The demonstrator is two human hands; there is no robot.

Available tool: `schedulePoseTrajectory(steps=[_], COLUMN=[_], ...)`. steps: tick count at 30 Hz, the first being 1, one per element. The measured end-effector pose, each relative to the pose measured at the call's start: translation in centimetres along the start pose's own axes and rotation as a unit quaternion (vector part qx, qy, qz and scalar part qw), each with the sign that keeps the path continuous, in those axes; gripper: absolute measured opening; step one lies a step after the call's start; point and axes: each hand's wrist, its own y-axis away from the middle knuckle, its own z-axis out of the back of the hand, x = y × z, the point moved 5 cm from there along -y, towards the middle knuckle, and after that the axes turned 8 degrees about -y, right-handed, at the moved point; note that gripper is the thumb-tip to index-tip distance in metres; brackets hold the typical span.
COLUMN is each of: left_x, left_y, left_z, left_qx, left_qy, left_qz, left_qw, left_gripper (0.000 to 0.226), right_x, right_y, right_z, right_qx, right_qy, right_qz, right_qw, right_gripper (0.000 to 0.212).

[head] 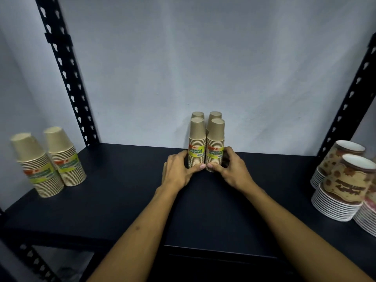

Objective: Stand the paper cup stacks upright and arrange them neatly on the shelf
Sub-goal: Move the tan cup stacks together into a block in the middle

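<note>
Several kraft paper cup stacks stand upside down in a tight block at the back middle of the black shelf [126,200], against the wall. The front left stack [197,139] and front right stack [215,139] carry green-yellow labels; two more stand behind them. My left hand [179,169] cups the base of the front left stack, thumb across its front. My right hand [232,169] cups the base of the front right stack the same way. The two thumbs almost touch.
Two more kraft cup stacks [61,159] stand upright at the left end of the shelf. Patterned white-rimmed cup stacks [343,180] stand at the right end. Black perforated uprights [67,78] frame the shelf on both sides; a grey wall is behind.
</note>
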Motion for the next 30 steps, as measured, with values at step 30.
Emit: schedulePoseTrajectory(steps=[30], left_x=[-0.3], left_y=[12.4], left_z=[1.5], left_qx=[0.111], left_qy=[-0.236], left_qz=[-0.023], left_qw=[0.965], left_gripper=[0.072], right_x=[2.1], right_y=[11.8], right_z=[0.0], right_qx=[0.109], right_qy=[0.365], right_qz=[-0.110], right_qw=[0.918], right_gripper=[0.069])
